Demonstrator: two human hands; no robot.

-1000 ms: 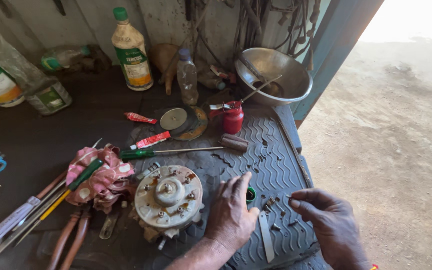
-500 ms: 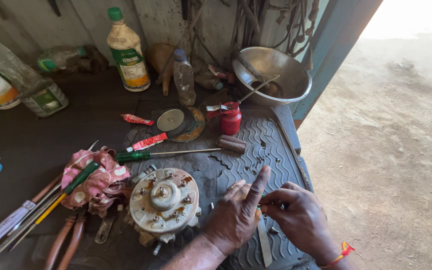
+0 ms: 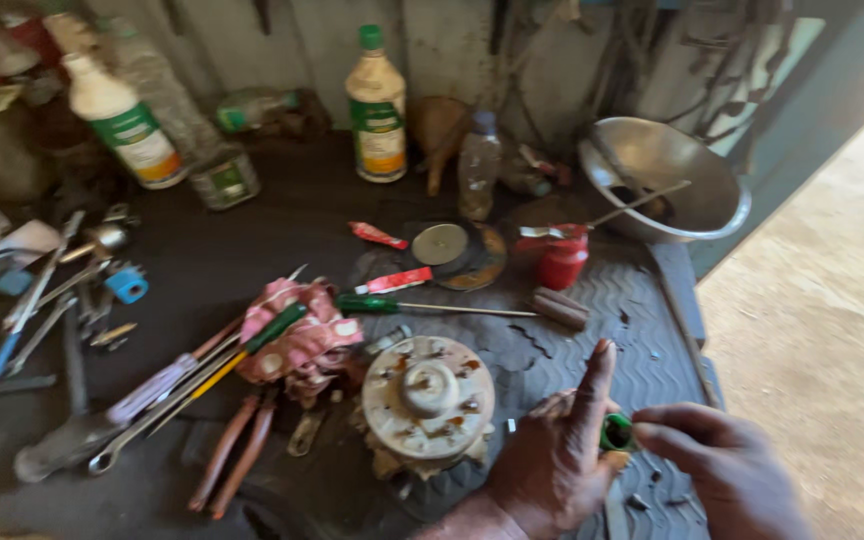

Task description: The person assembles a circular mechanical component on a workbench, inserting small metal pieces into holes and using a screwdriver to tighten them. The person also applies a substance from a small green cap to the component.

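My left hand and my right hand meet at the bottom right, over a ribbed rubber mat. Between their fingertips sits a small green ring-shaped part; the left index finger sticks straight up beside it. Just left of my left hand lies a round, dirty motor unit with a hub in its middle. A green-handled screwdriver lies across the mat behind it.
A metal bowl stands at the back right, a small red can before it. Bottles line the back wall. A patterned rag, pliers, wrenches and screwdrivers cover the left. Sandy ground lies beyond the bench's right edge.
The view has swung left and closer. My hands have come together at the mat's lower right, and the small green part now shows between their fingertips.
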